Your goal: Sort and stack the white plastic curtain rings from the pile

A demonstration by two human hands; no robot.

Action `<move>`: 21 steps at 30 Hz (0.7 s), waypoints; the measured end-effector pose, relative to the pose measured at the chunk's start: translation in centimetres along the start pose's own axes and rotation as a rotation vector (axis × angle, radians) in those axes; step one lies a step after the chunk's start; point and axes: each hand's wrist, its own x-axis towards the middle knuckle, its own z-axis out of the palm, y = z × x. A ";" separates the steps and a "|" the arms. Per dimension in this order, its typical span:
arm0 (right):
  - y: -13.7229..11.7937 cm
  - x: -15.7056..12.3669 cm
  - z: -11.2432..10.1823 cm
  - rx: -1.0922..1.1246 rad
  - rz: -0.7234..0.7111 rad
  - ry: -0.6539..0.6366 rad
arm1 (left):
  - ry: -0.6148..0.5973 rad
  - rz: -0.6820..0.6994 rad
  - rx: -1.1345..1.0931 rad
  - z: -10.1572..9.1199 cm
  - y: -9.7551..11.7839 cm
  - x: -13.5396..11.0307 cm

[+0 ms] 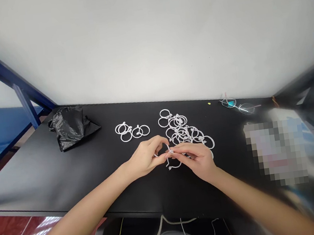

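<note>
My left hand (146, 155) is closed on a white plastic ring (168, 147) with a small clasp, just above the black table. The fingertips of my right hand (197, 157) pinch the same ring near its clasp, so both hands meet there. Part of the ring is hidden by my fingers. Just behind my right hand lies a large pile of similar white rings (184, 134), some overlapping. An unclosed ring (175, 166) lies under my hands, partly covered. A smaller group of rings (126, 136) lies to the left, beyond my left hand.
A crumpled black plastic bag (71, 126) sits at the table's back left. Eyeglasses (245, 108) rest at the back right, near a blurred, pixelated item (277, 153). A white wall (147, 45) rises behind the black table (94, 168). Blue metal framing (3, 72) stands left.
</note>
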 end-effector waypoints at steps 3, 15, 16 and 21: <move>-0.2 -0.1 0.0 0.020 0.005 -0.004 | -0.029 -0.032 -0.042 -0.1 -0.1 0.0; -0.4 -0.1 0.4 0.054 0.172 0.073 | -0.062 0.029 0.127 -1.0 -0.1 0.2; -0.3 0.0 0.4 0.059 0.198 0.092 | -0.033 0.035 0.220 -1.4 -0.3 0.3; 0.0 0.3 0.1 -0.065 0.158 0.085 | 0.197 -0.180 0.662 -3.8 -2.4 0.9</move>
